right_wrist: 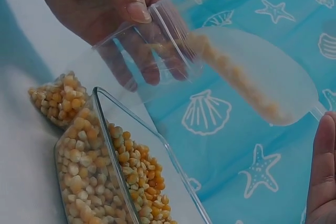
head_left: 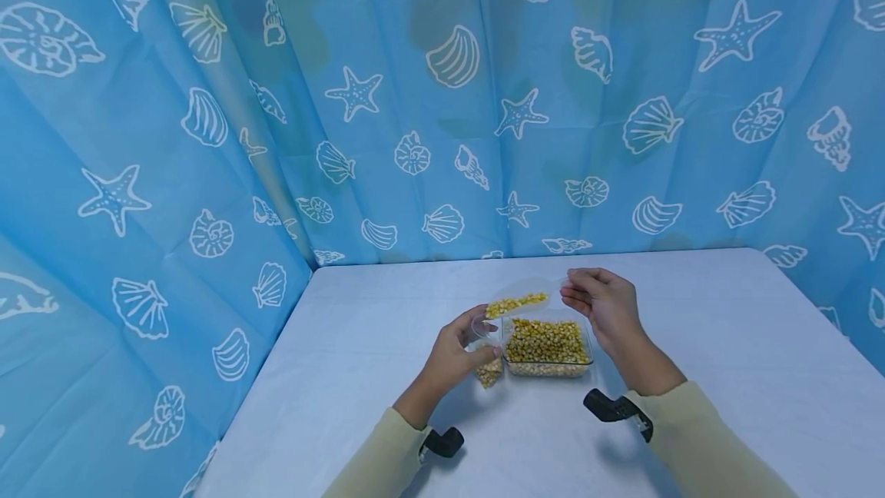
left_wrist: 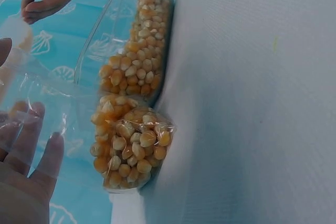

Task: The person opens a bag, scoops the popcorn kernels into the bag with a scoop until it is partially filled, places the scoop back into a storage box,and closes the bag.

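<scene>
My left hand (head_left: 449, 356) holds the mouth of a clear zip bag (right_wrist: 131, 72) apart, the thumb on its rim and the fingers behind the film. Corn kernels (left_wrist: 134, 150) fill the bag's bottom, which rests on the table. Between thumb and fingers, my right hand (head_left: 608, 306) pinches the handle of a translucent scoop (right_wrist: 273, 72). A row of kernels (head_left: 515, 304) lies along the scoop, whose front end is at the bag's opening. Below the scoop, right beside the bag, stands a glass container (right_wrist: 126, 113) with many corn kernels (head_left: 546, 340).
A white-covered table (head_left: 359, 329) lies under everything. Blue curtains (head_left: 442, 98) printed with white shells and starfish hang behind it and at the sides. Black wrist cameras (head_left: 445, 443) sit on both forearms.
</scene>
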Demonstrator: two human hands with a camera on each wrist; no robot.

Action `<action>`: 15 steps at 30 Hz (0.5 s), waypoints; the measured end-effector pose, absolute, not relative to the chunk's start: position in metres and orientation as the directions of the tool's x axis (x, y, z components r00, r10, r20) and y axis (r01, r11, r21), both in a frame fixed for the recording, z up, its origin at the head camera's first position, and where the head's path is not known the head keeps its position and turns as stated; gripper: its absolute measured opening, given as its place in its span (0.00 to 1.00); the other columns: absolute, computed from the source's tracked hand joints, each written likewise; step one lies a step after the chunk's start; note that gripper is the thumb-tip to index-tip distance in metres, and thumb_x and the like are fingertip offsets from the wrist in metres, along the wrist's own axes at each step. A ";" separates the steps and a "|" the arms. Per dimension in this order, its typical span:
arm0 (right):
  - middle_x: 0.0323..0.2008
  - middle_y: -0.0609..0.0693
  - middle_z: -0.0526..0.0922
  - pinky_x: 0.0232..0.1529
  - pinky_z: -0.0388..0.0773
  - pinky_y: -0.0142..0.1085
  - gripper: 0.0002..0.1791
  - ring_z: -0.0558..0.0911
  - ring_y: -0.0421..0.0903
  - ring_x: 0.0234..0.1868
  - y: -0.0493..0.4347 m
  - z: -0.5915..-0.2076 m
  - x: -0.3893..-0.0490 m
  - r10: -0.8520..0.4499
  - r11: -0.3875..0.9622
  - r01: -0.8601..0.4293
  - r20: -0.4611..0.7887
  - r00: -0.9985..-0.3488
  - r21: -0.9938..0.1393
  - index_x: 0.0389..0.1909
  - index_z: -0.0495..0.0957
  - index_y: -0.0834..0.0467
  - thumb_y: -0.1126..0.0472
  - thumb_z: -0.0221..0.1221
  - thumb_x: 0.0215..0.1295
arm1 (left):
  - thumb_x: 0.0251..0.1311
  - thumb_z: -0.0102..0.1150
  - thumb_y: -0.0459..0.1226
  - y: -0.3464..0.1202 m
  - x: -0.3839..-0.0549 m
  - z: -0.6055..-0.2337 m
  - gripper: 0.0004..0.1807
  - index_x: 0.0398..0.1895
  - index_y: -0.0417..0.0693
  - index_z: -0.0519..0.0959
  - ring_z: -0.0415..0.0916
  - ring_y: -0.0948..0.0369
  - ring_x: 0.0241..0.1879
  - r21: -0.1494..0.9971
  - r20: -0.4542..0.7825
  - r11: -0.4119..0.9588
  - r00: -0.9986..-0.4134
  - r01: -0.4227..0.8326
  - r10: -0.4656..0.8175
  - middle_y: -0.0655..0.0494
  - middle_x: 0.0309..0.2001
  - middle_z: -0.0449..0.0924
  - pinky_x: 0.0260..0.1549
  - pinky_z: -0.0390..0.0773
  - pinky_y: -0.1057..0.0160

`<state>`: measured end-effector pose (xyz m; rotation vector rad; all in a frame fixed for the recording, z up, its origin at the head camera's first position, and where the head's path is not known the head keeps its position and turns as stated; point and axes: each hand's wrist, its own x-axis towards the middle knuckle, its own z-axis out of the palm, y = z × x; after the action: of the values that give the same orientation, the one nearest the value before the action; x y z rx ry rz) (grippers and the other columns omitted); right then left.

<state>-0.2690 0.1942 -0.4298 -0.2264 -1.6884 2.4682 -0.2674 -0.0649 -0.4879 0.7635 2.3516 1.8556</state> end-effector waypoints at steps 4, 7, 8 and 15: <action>0.33 0.52 0.83 0.41 0.82 0.36 0.18 0.85 0.44 0.34 0.191 -0.429 -0.269 0.200 -0.344 -0.044 -0.028 -0.980 -0.938 0.47 0.74 0.65 0.58 0.64 0.64 | 0.56 0.68 0.35 -0.065 -0.268 -0.487 0.38 0.71 0.50 0.65 0.74 0.60 0.56 0.930 0.240 0.165 -0.883 0.328 0.403 0.46 0.54 0.79 0.63 0.63 0.47; 0.31 0.51 0.84 0.40 0.82 0.36 0.17 0.85 0.44 0.33 0.191 -0.429 -0.269 0.194 -0.347 -0.053 -0.016 -0.981 -0.936 0.47 0.74 0.67 0.59 0.63 0.66 | 0.56 0.68 0.36 -0.066 -0.267 -0.487 0.38 0.71 0.46 0.65 0.74 0.60 0.57 0.933 0.231 0.166 -0.887 0.318 0.401 0.49 0.53 0.80 0.63 0.63 0.47; 0.31 0.51 0.84 0.40 0.82 0.36 0.17 0.85 0.44 0.32 0.190 -0.429 -0.269 0.191 -0.346 -0.057 -0.011 -0.982 -0.937 0.47 0.74 0.67 0.59 0.63 0.66 | 0.56 0.68 0.36 -0.066 -0.267 -0.487 0.39 0.71 0.46 0.64 0.74 0.60 0.57 0.935 0.228 0.165 -0.887 0.315 0.401 0.50 0.52 0.80 0.63 0.63 0.47; 0.31 0.51 0.84 0.40 0.82 0.37 0.16 0.85 0.43 0.31 0.186 -0.427 -0.267 0.179 -0.337 -0.073 0.012 -0.984 -0.939 0.45 0.75 0.66 0.59 0.63 0.65 | 0.55 0.69 0.39 -0.066 -0.267 -0.487 0.38 0.70 0.50 0.66 0.75 0.60 0.56 0.942 0.221 0.151 -0.891 0.301 0.396 0.52 0.54 0.79 0.62 0.65 0.47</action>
<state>-0.2671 0.1862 -0.4274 -0.1387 -1.7096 2.4457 -0.2670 -0.0660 -0.4866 0.7044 2.3228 1.8694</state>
